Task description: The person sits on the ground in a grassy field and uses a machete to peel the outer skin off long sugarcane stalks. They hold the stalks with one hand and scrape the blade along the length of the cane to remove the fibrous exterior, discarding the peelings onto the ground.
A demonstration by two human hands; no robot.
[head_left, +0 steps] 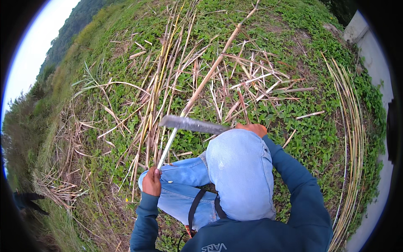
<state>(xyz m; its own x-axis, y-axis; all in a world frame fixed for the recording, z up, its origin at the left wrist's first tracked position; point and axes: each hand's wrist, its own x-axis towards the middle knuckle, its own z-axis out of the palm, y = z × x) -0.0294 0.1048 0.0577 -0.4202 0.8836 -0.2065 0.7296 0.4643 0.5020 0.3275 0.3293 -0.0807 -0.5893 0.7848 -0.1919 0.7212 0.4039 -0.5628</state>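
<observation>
Outdoors, seen from above, a seated person in pale blue denim jeans (239, 172) works over low green leafy ground cover (310, 147). The left hand (152, 182) is closed, fingers curled around the lower end of a long, slender cane stalk (208, 75), whitish near the fist and tan-brown farther up, which slants away toward the upper right. The right hand (253, 129) is closed at the handle end of a broad, dark grey metal blade (195, 124) (the knee hides part of that grip). The blade lies across the stalk above the left hand; whether they touch, I cannot tell. Long yellow-brown stalks (161, 69) lie to the left, dry straw-coloured strips (252, 80) lie scattered ahead, and a curved-looking row of thin yellowish canes (355, 126) lies at far right.
</observation>
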